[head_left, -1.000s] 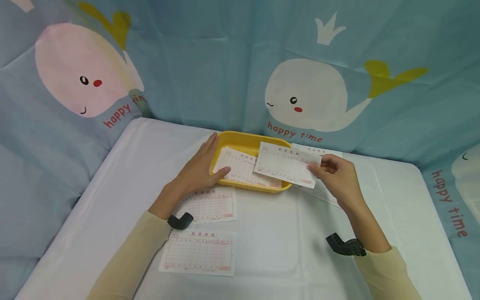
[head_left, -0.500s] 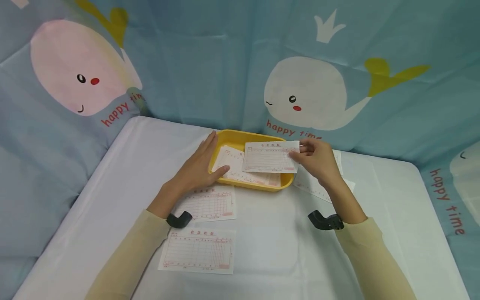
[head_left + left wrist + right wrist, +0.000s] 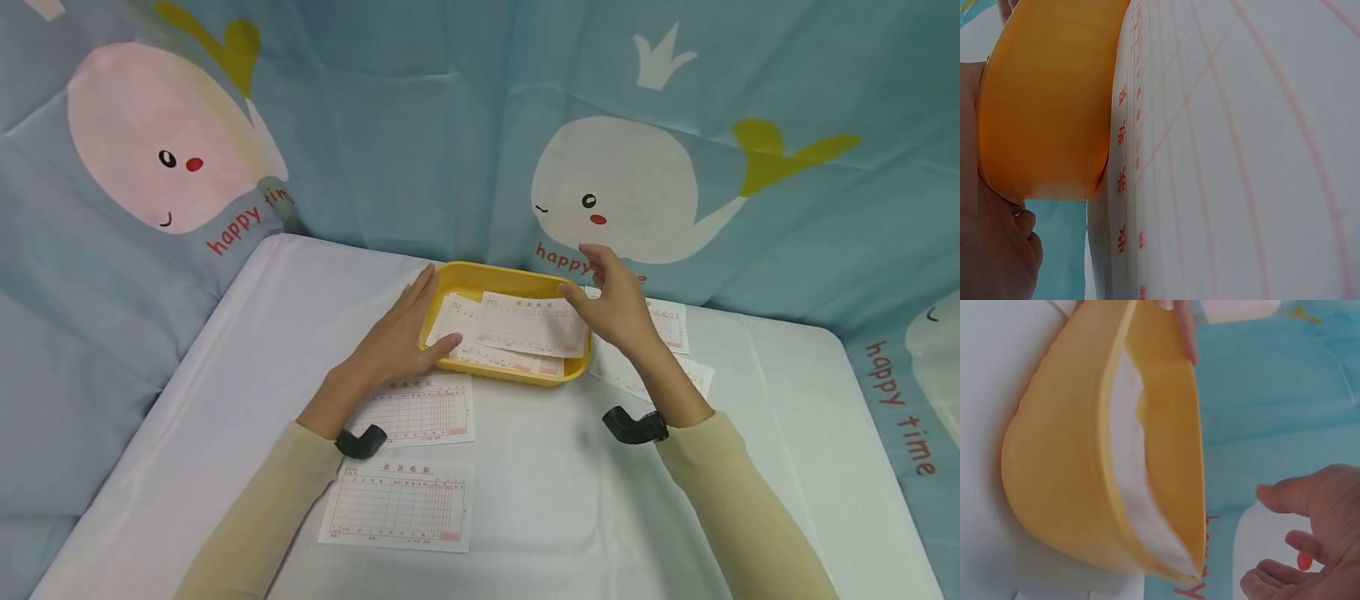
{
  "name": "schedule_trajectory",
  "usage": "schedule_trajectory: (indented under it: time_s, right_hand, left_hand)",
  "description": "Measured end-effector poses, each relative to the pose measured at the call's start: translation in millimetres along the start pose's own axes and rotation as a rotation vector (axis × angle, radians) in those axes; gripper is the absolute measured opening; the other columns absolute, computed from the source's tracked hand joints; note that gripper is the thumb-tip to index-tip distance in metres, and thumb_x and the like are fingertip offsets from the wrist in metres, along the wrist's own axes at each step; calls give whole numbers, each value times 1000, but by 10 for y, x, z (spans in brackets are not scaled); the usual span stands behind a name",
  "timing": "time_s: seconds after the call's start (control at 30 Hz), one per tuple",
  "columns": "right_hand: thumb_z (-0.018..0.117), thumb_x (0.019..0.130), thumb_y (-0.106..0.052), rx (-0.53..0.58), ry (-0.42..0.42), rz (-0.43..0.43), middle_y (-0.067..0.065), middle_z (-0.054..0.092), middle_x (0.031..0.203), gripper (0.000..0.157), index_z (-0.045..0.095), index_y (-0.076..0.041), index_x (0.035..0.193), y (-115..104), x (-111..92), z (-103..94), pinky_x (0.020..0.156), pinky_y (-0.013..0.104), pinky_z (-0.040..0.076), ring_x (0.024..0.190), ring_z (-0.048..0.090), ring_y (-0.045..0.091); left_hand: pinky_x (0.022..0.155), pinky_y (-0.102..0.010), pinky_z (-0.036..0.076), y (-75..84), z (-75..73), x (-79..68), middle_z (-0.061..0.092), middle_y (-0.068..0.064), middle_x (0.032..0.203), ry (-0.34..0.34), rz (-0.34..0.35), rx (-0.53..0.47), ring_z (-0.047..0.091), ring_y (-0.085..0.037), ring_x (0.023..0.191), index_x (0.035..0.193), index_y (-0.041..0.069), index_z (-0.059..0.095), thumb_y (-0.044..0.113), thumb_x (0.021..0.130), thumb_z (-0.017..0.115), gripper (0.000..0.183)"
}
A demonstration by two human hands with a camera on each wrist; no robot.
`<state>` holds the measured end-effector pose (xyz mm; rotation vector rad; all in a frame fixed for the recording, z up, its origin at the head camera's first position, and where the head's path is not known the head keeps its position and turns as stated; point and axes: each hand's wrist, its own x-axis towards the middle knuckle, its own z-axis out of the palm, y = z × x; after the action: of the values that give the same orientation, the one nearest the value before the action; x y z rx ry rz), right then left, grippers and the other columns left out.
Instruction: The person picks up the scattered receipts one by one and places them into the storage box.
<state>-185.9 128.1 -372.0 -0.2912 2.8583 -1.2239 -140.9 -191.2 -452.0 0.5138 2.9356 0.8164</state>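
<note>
The uppermost slip (image 3: 534, 325), white with red print, lies inside the yellow tray (image 3: 517, 378), toward its right end and overlapping the lower slips (image 3: 456, 323); how many are under it I can't fairly say, since they cover one another. My right hand (image 3: 618, 304) hangs over the tray's right end with thumb and fingers well apart, holding nothing; the right wrist view shows it apart from the wall. My left hand (image 3: 405, 329) lies against the tray's left end, fingers straight along the side and thumb spread over the near rim, touching the tray without curling round it.

Just in front of the tray, partly behind my left wrist, is a slip with a ruled grid (image 3: 423, 414), and nearer to me lies another printed slip (image 3: 397, 504), face up. On the right, a back slip (image 3: 666, 325) and a slanted slip (image 3: 618, 375) lie beside the tray, both partly hidden by my right hand and forearm. All of this rests on a white cloth (image 3: 540, 500), and behind it hangs a blue curtain (image 3: 390, 125) printed with whales (image 3: 615, 183) and red lettering.
</note>
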Motion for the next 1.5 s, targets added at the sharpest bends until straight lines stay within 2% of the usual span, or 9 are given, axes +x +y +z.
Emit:
schedule_trajectory:
  time_s: [0.1, 0.27, 0.5, 0.67, 0.87, 1.17, 1.5]
  right_hand:
    - [69, 96, -25, -19, 5, -16, 13, 43, 159, 65, 40, -10, 152, 39, -41, -48, 118, 49, 40, 149, 40, 35]
    - [65, 98, -29, -41, 28, -5, 14, 45, 157, 60, 42, -11, 151, 167, -121, -141, 118, 52, 40, 147, 42, 37]
    - [62, 100, -30, -22, 70, 7, 16, 50, 151, 55, 48, -8, 147, 431, -273, -311, 119, 55, 38, 144, 45, 38]
    - [61, 100, -32, -40, 84, 38, 19, 48, 152, 55, 48, -6, 147, 665, -422, -412, 117, 60, 38, 144, 43, 42]
    - [59, 101, -34, -78, 71, 79, 23, 45, 153, 56, 48, -3, 147, 887, -550, -481, 115, 63, 37, 145, 39, 47]
    - [59, 101, -36, -160, 41, 136, 27, 39, 156, 60, 44, -5, 150, 1080, -744, -556, 108, 73, 36, 142, 38, 51]
    - [61, 99, -39, -154, 19, 210, 30, 32, 159, 68, 38, -5, 153, 1299, -930, -570, 110, 74, 29, 145, 31, 53]
  left_hand:
    - [130, -47, 18, 9, -9, -2, -12, 6, 172, -3, -4, -4, 3, -21, 161, 163, 18, -6, 75, 92, 43, 103]
    - [130, -49, 19, 9, -13, -7, -12, 6, 172, -9, -11, -8, 3, -23, 161, 162, 19, -8, 75, 92, 43, 103]
    - [131, -47, 17, 0, 0, -9, -11, 4, 172, -4, -7, 4, 2, -21, 161, 162, 19, -9, 75, 93, 43, 103]
    - [130, -48, 18, 3, 0, -12, -12, 5, 172, -8, -12, -2, 2, -22, 161, 162, 19, -8, 74, 93, 44, 103]
    - [130, -49, 19, 5, -1, -21, -12, 6, 172, -4, -17, -2, 3, -23, 161, 162, 20, -9, 74, 92, 44, 103]
    - [129, -49, 21, 4, 28, -29, -11, 8, 172, -4, -22, -12, 2, -20, 161, 162, 22, -9, 75, 92, 44, 103]
    - [129, -50, 22, 16, 8, -6, -12, 8, 171, 2, -16, 10, 3, -21, 161, 162, 22, -9, 75, 92, 44, 103]
